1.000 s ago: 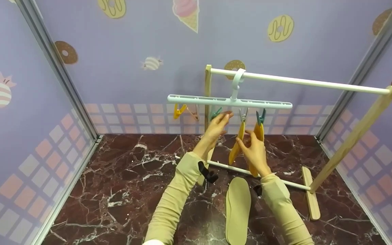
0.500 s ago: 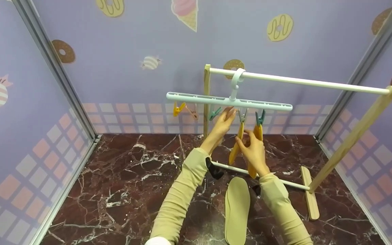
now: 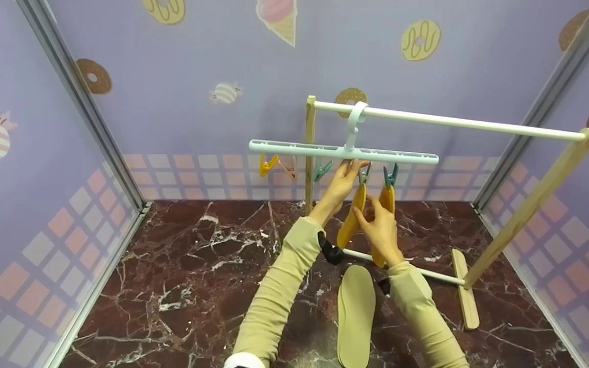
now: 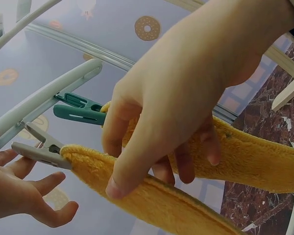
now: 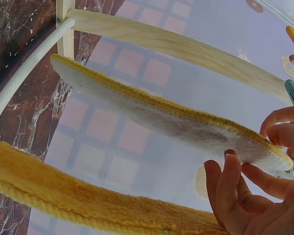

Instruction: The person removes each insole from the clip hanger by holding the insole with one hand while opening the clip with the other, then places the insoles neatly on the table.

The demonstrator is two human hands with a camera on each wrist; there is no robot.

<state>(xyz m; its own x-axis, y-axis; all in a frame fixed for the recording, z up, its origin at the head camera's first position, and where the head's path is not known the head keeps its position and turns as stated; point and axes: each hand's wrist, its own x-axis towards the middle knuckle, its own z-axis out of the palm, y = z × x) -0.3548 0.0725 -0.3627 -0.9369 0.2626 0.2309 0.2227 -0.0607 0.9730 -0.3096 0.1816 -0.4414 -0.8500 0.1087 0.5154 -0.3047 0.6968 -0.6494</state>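
Note:
My right hand [image 3: 380, 230] pinches the upper part of a yellow fuzzy insole [image 3: 352, 217], thumb on the yellow face and fingers against its grey underside [image 5: 176, 125]. A grey clothespin [image 4: 44, 149] grips that insole's top. My left hand [image 3: 340, 184] is just under the pale hanger [image 3: 299, 149]; in the left wrist view its spread fingers [image 4: 49, 182] lie beside the clothespin's handle, its thumb mostly out of frame. A second yellow insole [image 5: 98, 193] hangs to the right from a dark green clothespin [image 4: 81, 110].
The hanger hooks over the white rod [image 3: 453, 121] of a wooden rack [image 3: 535, 204]. Yellow [image 3: 268, 165], pink [image 3: 289, 168] and green [image 3: 322, 171] clothespins hang on its left side. A pair of beige insoles [image 3: 357, 317] lies on the dark marble surface [image 3: 187, 286].
My left hand has moved right along the hanger's underside, from the green clothespin to the grey one. The pinched insole has shifted slightly left; my right hand is nearly still.

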